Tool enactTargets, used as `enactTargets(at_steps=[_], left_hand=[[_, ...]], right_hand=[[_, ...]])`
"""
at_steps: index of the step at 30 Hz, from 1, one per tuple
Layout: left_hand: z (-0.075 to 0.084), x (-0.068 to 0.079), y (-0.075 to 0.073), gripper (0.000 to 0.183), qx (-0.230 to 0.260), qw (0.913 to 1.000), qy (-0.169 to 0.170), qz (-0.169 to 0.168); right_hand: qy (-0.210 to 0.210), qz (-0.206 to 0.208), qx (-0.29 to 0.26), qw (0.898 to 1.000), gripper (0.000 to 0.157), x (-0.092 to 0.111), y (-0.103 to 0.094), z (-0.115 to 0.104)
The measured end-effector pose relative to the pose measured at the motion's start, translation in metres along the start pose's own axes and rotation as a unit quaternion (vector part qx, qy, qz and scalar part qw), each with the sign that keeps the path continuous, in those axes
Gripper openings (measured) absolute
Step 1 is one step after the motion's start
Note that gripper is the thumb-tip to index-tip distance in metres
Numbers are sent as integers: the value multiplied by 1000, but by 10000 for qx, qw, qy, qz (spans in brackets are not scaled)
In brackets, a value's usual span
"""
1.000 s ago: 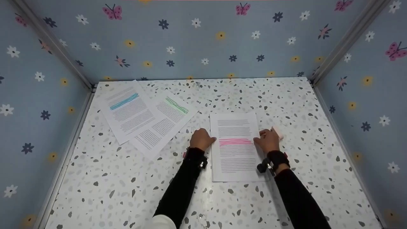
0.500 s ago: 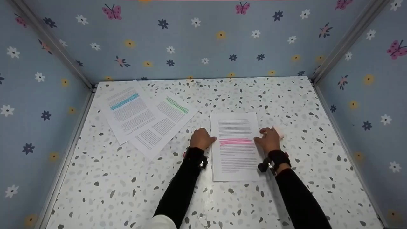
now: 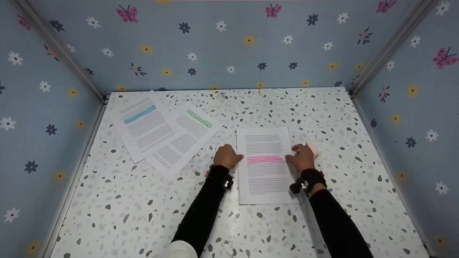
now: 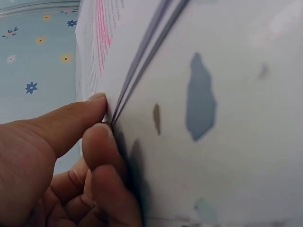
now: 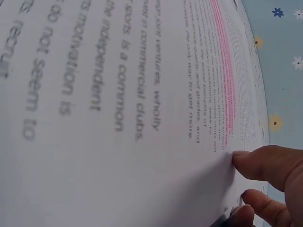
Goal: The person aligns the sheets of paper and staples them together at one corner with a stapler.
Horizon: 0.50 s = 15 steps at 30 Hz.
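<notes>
Head view looks down; 2 wrist close-ups share paper (image 3: 266, 166).

Wears long black sleeves (image 3: 199, 218), with a rounded white piece (image 3: 181, 249) at the near left. Carries black wrist straps (image 3: 313, 177), left and right, with dark cameras (image 3: 296, 187), silvery fittings (image 3: 304, 186) and red edges (image 3: 321, 174).

We're looking at matt, smooth paper for both the stack (image 3: 267, 181) and the loose sheets (image 3: 143, 130). The worktop (image 3: 340, 215) seems smooth and kinda glossy, with a faint sheen. We'd call the walls (image 3: 211, 44) smooth and fairly matt, the corner trim (image 3: 388, 44) dull metal-looking, and the sleeves (image 3: 198, 224) matt cloth.
</notes>
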<state>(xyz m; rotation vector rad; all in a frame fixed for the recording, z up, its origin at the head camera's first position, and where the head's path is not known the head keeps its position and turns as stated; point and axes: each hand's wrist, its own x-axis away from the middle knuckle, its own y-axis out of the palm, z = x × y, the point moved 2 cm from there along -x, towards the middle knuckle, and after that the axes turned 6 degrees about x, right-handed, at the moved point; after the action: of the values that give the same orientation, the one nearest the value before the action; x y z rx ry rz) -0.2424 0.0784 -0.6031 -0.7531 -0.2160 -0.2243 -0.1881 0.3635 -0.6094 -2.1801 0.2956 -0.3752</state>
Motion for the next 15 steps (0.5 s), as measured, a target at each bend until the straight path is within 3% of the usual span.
enactTargets(at_steps=[5,10,15], left_hand=[[-8,-2,-7,40,543,9976,-202,-376],[-12,-8,-16,33,1540,9857,-521,-453],[-11,-14,-18,31,1865,9776,-704,-671]], right_hand=[[172,-125,-100,9997,41,3,-2,-4],[205,7,53,9998,38,3,-11,-8],[255,-121,278,9992,35,1,-17,-10]])
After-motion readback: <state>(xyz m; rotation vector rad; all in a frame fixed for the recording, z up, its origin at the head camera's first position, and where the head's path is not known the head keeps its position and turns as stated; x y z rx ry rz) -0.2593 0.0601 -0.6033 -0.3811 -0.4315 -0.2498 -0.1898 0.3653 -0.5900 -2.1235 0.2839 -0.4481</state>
